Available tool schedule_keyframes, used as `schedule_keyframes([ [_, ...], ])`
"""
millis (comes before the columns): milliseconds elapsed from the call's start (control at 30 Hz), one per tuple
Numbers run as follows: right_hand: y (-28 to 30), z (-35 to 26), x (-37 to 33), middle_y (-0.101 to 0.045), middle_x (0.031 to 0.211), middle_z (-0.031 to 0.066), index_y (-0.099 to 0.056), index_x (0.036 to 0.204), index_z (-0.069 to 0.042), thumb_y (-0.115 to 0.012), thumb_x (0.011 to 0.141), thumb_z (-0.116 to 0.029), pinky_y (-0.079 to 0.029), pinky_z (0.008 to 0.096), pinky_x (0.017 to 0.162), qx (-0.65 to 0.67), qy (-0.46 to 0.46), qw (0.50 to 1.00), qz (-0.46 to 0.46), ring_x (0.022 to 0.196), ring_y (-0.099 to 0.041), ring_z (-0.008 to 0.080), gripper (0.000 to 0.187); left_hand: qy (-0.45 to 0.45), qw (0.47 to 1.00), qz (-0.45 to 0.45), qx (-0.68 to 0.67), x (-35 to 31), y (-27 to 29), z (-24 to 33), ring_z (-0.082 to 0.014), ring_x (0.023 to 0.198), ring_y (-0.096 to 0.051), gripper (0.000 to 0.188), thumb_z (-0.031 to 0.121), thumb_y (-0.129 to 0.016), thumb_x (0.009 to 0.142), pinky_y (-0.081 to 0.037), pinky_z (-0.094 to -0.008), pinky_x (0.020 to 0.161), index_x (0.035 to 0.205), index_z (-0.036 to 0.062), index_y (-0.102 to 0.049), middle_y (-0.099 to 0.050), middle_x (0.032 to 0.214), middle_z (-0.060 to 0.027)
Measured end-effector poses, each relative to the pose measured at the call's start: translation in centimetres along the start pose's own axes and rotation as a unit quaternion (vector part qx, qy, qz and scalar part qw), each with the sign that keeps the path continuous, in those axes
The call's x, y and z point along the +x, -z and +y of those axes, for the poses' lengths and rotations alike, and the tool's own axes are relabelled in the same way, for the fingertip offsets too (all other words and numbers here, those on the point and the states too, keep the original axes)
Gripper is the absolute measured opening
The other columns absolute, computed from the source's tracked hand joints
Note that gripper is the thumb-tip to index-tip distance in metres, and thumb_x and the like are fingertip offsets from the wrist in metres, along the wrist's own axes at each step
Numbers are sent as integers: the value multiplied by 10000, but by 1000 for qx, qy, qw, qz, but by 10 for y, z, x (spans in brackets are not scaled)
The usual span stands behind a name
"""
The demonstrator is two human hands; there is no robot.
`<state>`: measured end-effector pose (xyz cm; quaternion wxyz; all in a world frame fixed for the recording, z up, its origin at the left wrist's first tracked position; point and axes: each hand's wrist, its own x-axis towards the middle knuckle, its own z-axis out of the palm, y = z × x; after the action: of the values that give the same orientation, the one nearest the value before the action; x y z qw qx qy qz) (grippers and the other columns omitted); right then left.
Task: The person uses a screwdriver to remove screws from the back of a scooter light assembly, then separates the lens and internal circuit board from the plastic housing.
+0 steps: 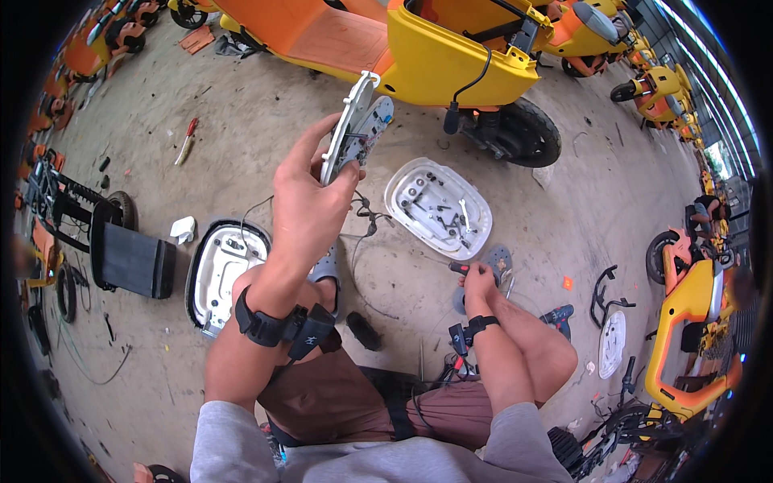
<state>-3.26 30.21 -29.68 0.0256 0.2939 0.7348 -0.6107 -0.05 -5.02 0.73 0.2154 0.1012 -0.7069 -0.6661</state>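
Note:
My left hand is raised in front of me, its fingers and thumb closed on a white plastic housing held on edge. A grey circuit board with small parts on it sits against the housing's right side. Low beside my right knee, my right hand is wrapped round a screwdriver with a black and red handle; its thin shaft points left. Between the hands, on the floor, lies a white oval tray-like cover holding several screws and small metal parts. Dark cables hang below my left hand.
A yellow and orange scooter stands just ahead. Another white shell with a dark rim lies by my left leg. At left are a black box and a red-handled tool. A black bent frame and white panel lie right.

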Motion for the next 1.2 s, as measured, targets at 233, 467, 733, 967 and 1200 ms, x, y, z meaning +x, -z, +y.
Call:
schedule_keyframes([
  [233,-15,74,-7,-632,774,152,-555,1027,-8,-567,885,-72,-508,307,410,54,-57,990,116,495,-620,221,156,31,999,-11,5,-1,3,6,-93,692,-613,493,-28,-588,831,-450,-240,553,1312,42,-507,-663,812,-93],
  [467,-21,80,-21,-640,780,148,-582,1031,7,-557,881,-17,-515,295,435,64,6,993,102,533,-627,198,154,13,1000,-17,11,-1,2,5,-96,665,-629,504,-7,-607,852,-458,-218,481,1334,-23,-459,-686,853,-129],
  [733,-16,77,-22,-639,780,154,-587,1039,7,-555,887,-18,-523,310,432,71,-42,989,123,502,-620,222,158,31,999,-33,11,-3,-2,7,-108,704,-639,505,-18,-593,842,-477,-236,514,1333,20,-478,-672,863,-123],
  [967,-17,57,-31,-634,769,113,-573,989,39,-656,858,-105,-511,284,513,15,23,987,160,561,-624,177,212,53,996,-47,-59,-1,2,2,-174,790,-693,514,-32,-594,837,-525,-242,517,1332,-16,-459,-667,934,-153],
  [1200,-47,-74,-51,-636,873,110,-589,1064,15,-658,891,-212,-485,302,718,-87,348,933,32,746,-624,173,293,138,964,-132,-186,2,5,12,-257,828,-701,593,-41,-606,842,-516,-285,551,1369,-83,-337,-640,1058,-185],
])
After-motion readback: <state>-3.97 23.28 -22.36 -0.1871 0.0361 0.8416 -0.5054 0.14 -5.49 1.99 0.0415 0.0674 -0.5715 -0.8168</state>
